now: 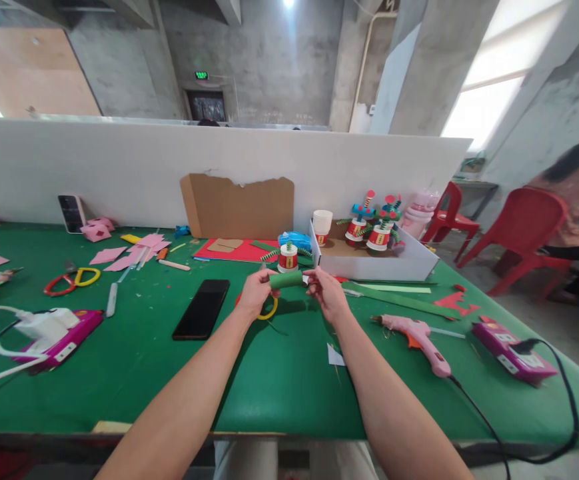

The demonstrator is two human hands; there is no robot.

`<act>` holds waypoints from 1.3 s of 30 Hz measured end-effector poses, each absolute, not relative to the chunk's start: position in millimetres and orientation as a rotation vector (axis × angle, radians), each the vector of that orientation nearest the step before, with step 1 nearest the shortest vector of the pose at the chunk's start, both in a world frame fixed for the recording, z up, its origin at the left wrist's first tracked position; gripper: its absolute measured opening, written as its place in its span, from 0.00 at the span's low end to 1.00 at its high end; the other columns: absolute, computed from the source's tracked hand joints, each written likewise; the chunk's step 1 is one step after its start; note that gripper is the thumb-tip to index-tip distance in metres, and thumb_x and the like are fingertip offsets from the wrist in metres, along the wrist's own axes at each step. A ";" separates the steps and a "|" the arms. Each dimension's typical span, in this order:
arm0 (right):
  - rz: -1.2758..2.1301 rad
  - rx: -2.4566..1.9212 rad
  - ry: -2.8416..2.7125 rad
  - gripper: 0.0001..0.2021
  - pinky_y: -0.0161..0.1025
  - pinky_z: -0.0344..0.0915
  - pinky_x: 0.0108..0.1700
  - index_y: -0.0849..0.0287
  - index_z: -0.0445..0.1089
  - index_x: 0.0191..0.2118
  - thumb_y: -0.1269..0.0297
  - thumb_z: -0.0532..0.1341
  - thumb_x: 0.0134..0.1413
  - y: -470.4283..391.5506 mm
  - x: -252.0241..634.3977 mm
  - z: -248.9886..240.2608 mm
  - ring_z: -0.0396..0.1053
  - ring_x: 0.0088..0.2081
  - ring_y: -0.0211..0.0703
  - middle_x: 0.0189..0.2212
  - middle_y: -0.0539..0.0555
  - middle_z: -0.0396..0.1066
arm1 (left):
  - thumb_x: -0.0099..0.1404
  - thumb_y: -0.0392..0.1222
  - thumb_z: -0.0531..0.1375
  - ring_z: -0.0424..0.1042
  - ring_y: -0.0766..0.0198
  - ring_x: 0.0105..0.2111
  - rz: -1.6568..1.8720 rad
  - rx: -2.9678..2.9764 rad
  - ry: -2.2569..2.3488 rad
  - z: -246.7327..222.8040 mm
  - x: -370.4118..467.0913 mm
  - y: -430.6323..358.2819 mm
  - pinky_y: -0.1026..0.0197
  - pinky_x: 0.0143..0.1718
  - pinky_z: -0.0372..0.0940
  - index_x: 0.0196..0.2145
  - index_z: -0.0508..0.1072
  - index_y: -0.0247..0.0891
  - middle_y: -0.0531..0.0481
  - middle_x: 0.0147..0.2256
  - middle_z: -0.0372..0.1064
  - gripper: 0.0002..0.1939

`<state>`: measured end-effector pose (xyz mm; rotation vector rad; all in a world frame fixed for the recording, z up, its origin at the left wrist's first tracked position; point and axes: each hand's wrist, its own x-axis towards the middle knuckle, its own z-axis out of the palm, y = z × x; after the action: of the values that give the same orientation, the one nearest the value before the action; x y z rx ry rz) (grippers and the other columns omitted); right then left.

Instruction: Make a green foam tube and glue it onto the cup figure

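Between my two hands is a rolled tube of green paper (287, 280), lying sideways above the table. My left hand (258, 293) is closed on its left end, and the fingers of my right hand (325, 292) pinch its right end. Just behind stands a red and white paper cup figure (288, 257) with springy green paper arms. Scissors with a yellow handle (269, 311) lie partly hidden under my left hand. A black phone (201, 309) rests left of that hand. Right of my right hand are a green paper strip (404, 301) and a pink glue gun (414, 335).
A white box (384, 265) holds several cup figures and stacked cups. Purple power strips (514, 353) sit at both sides, with cables. Pink paper pieces (136, 255) and red-yellow scissors (72, 280) lie left. A white partition (119, 160) bounds the back. A person sits at right near red chairs (526, 227).
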<state>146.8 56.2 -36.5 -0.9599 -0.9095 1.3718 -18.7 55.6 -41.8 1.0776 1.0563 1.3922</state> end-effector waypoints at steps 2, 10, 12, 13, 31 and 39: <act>1.387 -0.950 -0.822 0.13 0.31 0.63 0.24 0.59 0.74 0.26 0.53 0.65 0.41 58.1 149.1 -36.1 0.57 0.18 0.28 0.21 0.46 0.66 | 0.40 0.33 0.60 0.62 0.71 0.14 1.369 1.041 1.030 -41.7 -19.4 55.6 0.68 0.17 0.58 0.23 0.71 0.35 0.57 0.14 0.64 0.08; 1.632 -0.822 -0.890 0.14 0.33 0.68 0.30 0.59 0.71 0.28 0.57 0.70 0.35 54.1 142.9 -38.6 0.63 0.20 0.29 0.21 0.45 0.66 | 0.41 0.36 0.64 0.63 0.72 0.16 1.203 0.912 0.883 -44.2 -20.0 53.4 0.68 0.17 0.58 0.23 0.70 0.33 0.53 0.17 0.65 0.09; 1.643 -0.790 -0.913 0.15 0.34 0.68 0.31 0.58 0.71 0.28 0.55 0.70 0.34 53.1 142.1 -38.4 0.64 0.21 0.30 0.22 0.45 0.68 | 0.40 0.35 0.64 0.62 0.72 0.15 1.191 0.914 0.885 -44.2 -20.3 52.6 0.69 0.17 0.57 0.23 0.69 0.33 0.53 0.16 0.64 0.09; 1.642 -0.784 -0.920 0.16 0.34 0.68 0.30 0.58 0.71 0.28 0.55 0.70 0.33 52.8 142.1 -38.4 0.65 0.21 0.30 0.23 0.45 0.69 | 0.40 0.35 0.64 0.62 0.72 0.15 1.182 0.919 0.896 -44.0 -20.4 52.2 0.69 0.16 0.57 0.23 0.68 0.33 0.54 0.15 0.64 0.09; 1.594 -0.997 -0.875 0.08 0.34 0.70 0.24 0.61 0.68 0.22 0.65 0.64 0.46 53.6 143.0 -44.4 0.63 0.17 0.32 0.16 0.51 0.69 | 0.46 0.43 0.67 0.65 0.72 0.18 1.323 1.045 0.906 -36.0 -26.3 52.4 0.69 0.19 0.59 0.32 0.73 0.35 0.54 0.24 0.67 0.15; 1.430 -1.032 -0.934 0.11 0.30 0.66 0.22 0.59 0.70 0.28 0.55 0.65 0.44 52.4 143.2 -36.5 0.63 0.17 0.29 0.22 0.47 0.68 | 0.43 0.43 0.66 0.61 0.73 0.16 1.489 0.994 1.000 -39.3 -26.1 58.8 0.69 0.18 0.58 0.27 0.73 0.35 0.56 0.20 0.66 0.13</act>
<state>143.2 52.4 -36.5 -1.0323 -0.9338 1.4302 -26.1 58.8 -39.3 0.9938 0.9996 1.4890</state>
